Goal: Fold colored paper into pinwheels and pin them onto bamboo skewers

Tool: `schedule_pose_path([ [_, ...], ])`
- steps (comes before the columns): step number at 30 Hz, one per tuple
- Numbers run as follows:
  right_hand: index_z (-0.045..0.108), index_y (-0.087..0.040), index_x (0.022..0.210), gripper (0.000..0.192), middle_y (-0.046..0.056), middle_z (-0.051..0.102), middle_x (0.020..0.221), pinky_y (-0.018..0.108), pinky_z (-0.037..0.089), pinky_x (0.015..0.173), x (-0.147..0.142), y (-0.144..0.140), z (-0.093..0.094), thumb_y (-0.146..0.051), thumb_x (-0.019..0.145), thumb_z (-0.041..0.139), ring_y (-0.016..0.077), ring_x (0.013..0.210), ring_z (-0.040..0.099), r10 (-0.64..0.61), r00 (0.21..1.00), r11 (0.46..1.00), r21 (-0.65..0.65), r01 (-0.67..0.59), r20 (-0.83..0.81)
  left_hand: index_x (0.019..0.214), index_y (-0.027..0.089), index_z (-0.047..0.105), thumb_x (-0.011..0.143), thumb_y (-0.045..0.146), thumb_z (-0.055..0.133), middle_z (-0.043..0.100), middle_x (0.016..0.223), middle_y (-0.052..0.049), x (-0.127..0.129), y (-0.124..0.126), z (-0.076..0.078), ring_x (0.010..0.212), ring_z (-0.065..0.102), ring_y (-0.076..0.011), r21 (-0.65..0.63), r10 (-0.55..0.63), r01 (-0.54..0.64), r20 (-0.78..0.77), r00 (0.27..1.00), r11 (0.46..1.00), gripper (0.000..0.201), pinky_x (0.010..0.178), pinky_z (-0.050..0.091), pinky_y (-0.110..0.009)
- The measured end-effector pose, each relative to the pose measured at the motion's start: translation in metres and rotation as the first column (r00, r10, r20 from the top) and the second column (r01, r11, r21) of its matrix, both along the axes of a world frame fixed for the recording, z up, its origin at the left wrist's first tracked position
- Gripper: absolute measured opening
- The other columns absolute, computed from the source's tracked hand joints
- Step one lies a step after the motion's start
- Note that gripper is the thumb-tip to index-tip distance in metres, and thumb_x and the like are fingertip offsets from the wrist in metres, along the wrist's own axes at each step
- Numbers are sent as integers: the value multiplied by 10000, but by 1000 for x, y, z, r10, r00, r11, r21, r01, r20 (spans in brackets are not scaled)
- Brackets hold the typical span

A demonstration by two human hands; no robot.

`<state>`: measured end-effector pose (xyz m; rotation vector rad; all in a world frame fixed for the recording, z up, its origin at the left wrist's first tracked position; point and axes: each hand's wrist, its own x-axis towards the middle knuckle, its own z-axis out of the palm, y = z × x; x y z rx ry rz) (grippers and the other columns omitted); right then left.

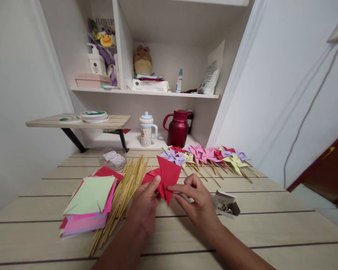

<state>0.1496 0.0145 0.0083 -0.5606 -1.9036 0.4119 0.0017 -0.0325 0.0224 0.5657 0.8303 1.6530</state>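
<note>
A red paper pinwheel (pixel 169 173), partly folded, is held up over the middle of the table. My left hand (pixel 146 200) grips its left side, thumb on top. With thumb and forefinger, my right hand (pixel 195 198) pinches the paper near its lower right edge. Left of my hands lies a bundle of thin wooden sticks (pixel 126 191). Beside them is a stack of coloured paper squares (pixel 91 193), pale green on top, some with cuts. To the right of my right hand stands a small open box (pixel 228 206) with shiny metal pieces inside.
Finished pinwheels on sticks (pixel 205 155) lie at the back right. A clear round container (pixel 112 159) sits behind the paper stack. A red thermos jug (pixel 178 129) and a cup (pixel 147 131) stand at the back. A small raised shelf (pixel 118 121) stands at the left.
</note>
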Motion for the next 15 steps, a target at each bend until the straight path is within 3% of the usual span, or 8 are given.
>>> schedule_pose_path([
  [7,788,-291,865,98,10,519,714,283,399,560,2,-1,3,-227,837,719,174,674,501,-7,997,994,-108,-1,-73,643,146,710,723,335,795,691,625,-12,7,-1,0,618,604,-124,4,23,-23,-79,997,1000,222,675,486,-243],
  [15,776,-267,755,80,-8,555,648,286,372,567,0,-4,9,-315,811,743,164,619,483,-73,978,939,-343,1,-196,751,141,764,695,356,803,743,706,-44,10,-2,-1,701,665,-172,-18,52,-57,-195,979,998,225,725,514,-276],
])
